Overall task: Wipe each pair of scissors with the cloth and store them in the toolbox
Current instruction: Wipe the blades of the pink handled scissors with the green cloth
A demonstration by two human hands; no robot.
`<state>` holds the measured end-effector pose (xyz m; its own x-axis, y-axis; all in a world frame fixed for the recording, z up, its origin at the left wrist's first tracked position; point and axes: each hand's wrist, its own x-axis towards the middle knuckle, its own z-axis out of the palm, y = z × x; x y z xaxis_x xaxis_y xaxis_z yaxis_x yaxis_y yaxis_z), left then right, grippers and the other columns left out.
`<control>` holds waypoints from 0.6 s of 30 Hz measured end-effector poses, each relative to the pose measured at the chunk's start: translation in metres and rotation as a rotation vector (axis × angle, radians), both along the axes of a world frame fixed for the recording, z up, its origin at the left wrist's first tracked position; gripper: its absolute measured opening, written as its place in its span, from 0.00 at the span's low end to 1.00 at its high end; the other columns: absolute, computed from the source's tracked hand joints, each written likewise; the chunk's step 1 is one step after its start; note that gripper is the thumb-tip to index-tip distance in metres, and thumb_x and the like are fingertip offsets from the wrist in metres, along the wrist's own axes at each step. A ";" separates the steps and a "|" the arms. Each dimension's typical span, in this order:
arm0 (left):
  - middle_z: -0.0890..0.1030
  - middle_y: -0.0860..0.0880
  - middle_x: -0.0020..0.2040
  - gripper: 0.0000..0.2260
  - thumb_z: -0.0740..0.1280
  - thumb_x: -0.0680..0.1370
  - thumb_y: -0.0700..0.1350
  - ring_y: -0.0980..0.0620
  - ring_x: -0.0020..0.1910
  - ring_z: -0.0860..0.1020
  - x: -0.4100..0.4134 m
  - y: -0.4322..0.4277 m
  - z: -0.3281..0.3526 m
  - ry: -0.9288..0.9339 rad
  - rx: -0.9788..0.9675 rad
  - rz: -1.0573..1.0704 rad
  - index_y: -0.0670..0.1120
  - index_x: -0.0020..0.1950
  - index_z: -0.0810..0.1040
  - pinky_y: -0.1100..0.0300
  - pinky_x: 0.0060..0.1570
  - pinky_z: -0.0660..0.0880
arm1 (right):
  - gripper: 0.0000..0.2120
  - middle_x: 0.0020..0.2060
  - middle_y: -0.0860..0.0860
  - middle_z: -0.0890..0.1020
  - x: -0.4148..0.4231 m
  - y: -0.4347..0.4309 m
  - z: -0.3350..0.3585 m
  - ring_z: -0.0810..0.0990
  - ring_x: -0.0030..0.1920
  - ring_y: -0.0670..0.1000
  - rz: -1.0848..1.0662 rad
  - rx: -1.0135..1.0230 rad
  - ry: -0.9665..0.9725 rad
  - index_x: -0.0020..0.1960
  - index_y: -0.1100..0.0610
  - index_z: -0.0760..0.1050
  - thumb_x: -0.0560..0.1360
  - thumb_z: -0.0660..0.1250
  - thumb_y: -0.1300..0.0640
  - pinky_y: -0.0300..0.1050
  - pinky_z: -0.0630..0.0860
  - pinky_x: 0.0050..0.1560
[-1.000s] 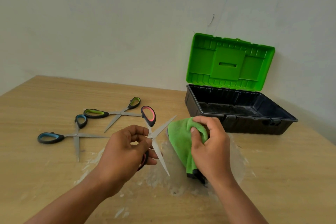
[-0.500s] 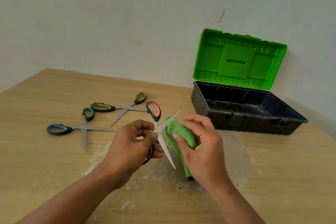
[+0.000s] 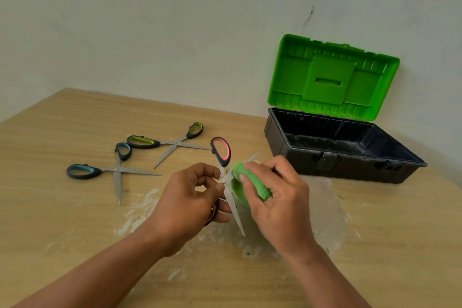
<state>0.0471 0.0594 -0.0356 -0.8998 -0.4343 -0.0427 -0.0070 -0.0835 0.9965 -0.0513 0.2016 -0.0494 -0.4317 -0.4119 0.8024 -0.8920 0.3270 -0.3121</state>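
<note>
Red scissors [image 3: 221, 149] lower handle hidden behind left hand [image 3: 186, 204]; forearms cut off.

cloth [image 3: 252, 182]: fuzzy, maybe microfibre | blades [image 3: 233, 210]: matt metal | toolbox [image 3: 332, 157]: plastic | table [image 3: 75, 117]: wood-grain

Green cloth [image 3: 252, 184] now against scissors [image 3: 234, 212]

Three pairs of scissors [image 3: 235, 212] [image 3: 176, 143] [image 3: 116, 169], one cloth [image 3: 257, 186], one toolbox [image 3: 337, 165], two hands [image 3: 185, 202] [image 3: 282, 202]
</note>
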 end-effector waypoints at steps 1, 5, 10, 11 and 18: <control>0.79 0.42 0.41 0.06 0.64 0.80 0.33 0.45 0.33 0.85 0.001 0.001 0.001 0.005 0.001 -0.004 0.40 0.55 0.76 0.58 0.32 0.80 | 0.11 0.43 0.52 0.79 0.002 0.000 -0.002 0.77 0.40 0.45 0.030 0.024 0.008 0.56 0.61 0.85 0.74 0.75 0.61 0.27 0.74 0.43; 0.80 0.41 0.41 0.06 0.64 0.80 0.33 0.44 0.33 0.85 0.002 0.000 0.002 0.010 -0.024 0.002 0.41 0.55 0.76 0.56 0.31 0.80 | 0.11 0.43 0.52 0.79 -0.004 0.000 -0.001 0.77 0.40 0.44 0.014 -0.022 -0.015 0.55 0.62 0.85 0.74 0.76 0.60 0.26 0.73 0.43; 0.80 0.41 0.41 0.07 0.66 0.80 0.34 0.44 0.35 0.85 0.005 0.001 0.002 0.022 -0.166 0.020 0.45 0.53 0.77 0.53 0.32 0.82 | 0.12 0.44 0.52 0.78 0.004 -0.001 -0.001 0.76 0.40 0.44 0.069 0.057 0.024 0.56 0.62 0.84 0.74 0.75 0.60 0.26 0.75 0.42; 0.80 0.42 0.41 0.07 0.66 0.80 0.35 0.45 0.35 0.85 0.005 0.001 0.002 0.023 -0.207 0.027 0.46 0.53 0.77 0.52 0.33 0.83 | 0.12 0.44 0.52 0.78 0.006 -0.002 -0.002 0.76 0.40 0.44 0.095 0.088 0.028 0.57 0.61 0.84 0.74 0.74 0.59 0.28 0.75 0.41; 0.82 0.48 0.38 0.09 0.67 0.79 0.36 0.56 0.37 0.86 0.006 0.007 0.001 0.027 -0.423 0.064 0.51 0.52 0.76 0.57 0.32 0.83 | 0.11 0.44 0.50 0.77 0.000 0.001 0.001 0.75 0.39 0.44 0.026 0.062 0.052 0.56 0.63 0.84 0.74 0.75 0.61 0.26 0.72 0.40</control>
<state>0.0535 0.0661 -0.0348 -0.8690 -0.4631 0.1741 0.0113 0.3333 0.9427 -0.0510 0.2028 -0.0480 -0.3788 -0.4723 0.7959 -0.9149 0.3209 -0.2450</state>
